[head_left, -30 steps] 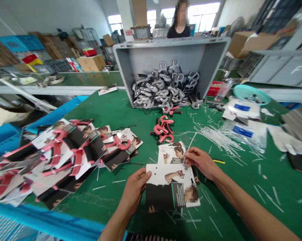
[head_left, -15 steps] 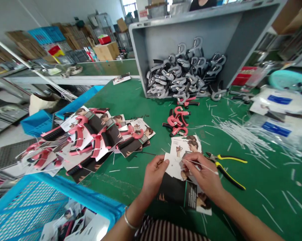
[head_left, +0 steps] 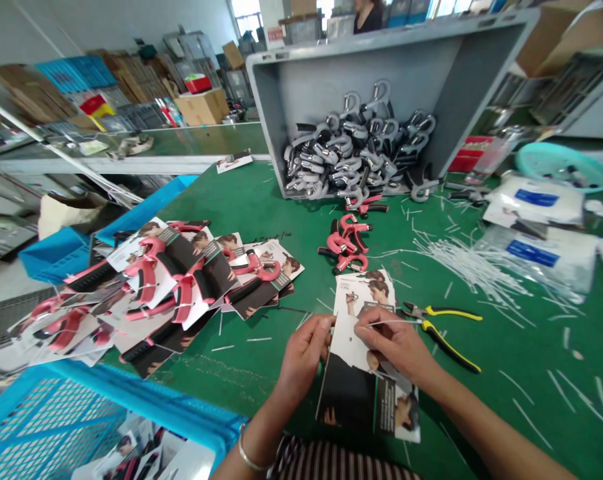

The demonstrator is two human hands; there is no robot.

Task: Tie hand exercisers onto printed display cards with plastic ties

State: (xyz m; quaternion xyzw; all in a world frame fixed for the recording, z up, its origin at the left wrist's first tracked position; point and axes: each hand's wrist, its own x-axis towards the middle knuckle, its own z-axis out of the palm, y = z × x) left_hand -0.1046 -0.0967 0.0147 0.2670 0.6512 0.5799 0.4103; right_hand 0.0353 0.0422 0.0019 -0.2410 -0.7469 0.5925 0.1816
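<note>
My left hand pinches the left edge of a printed card with its white side up and small holes in it. Closed fingers of my right hand grip a thin white cable tie over the same card. Beneath it lie further cards with dark panels and a person's picture. Diagonal cutters with yellow-and-black handles rest open just right of my right hand. Beyond the cards sits a small group of pink hand grippers.
Carded pink hand grippers are piled on the left. A grey crate on its side holds many grey ones. Loose cable ties and plastic bags lie right. A blue basket stands front left; a person is behind.
The card has been lowered nearer the stack, and my left fingers have shifted at its edge. My right hand has moved slightly left with the cable tie. The whole view has shifted a little.
</note>
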